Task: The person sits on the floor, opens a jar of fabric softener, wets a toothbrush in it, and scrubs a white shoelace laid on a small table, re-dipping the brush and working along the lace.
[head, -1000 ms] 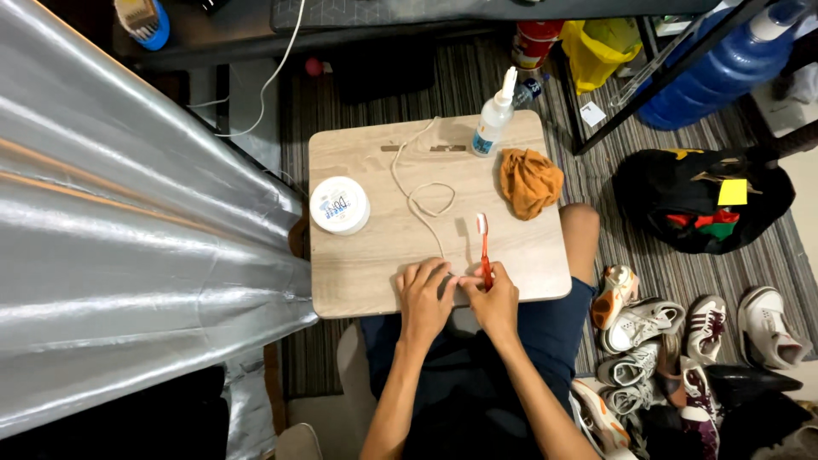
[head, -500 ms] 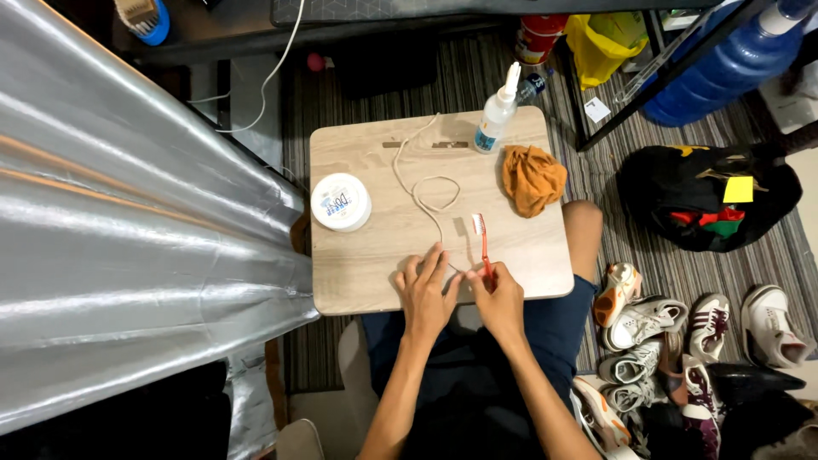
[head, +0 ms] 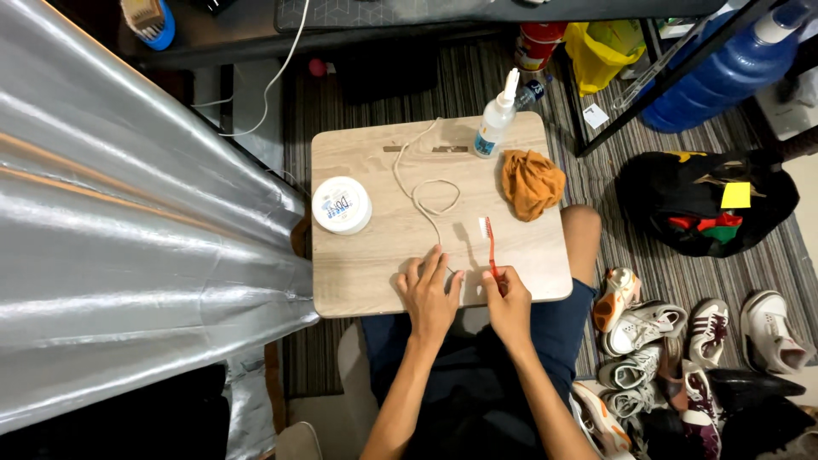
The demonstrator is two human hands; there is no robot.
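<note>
A right hand [head: 509, 298] grips a red toothbrush [head: 489, 247] over a small wooden table [head: 358, 281], while the left hand [head: 430, 290] lies flat, pinning a white shoelace [head: 423, 194]. An untidy stroke could drag the loose lace toward the spray bottle [head: 495, 128] and topple it.

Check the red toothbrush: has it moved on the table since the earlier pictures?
Barely. The red toothbrush, held in the right hand, keeps its place on the small table, bristles pointing toward the orange cloth.
</note>
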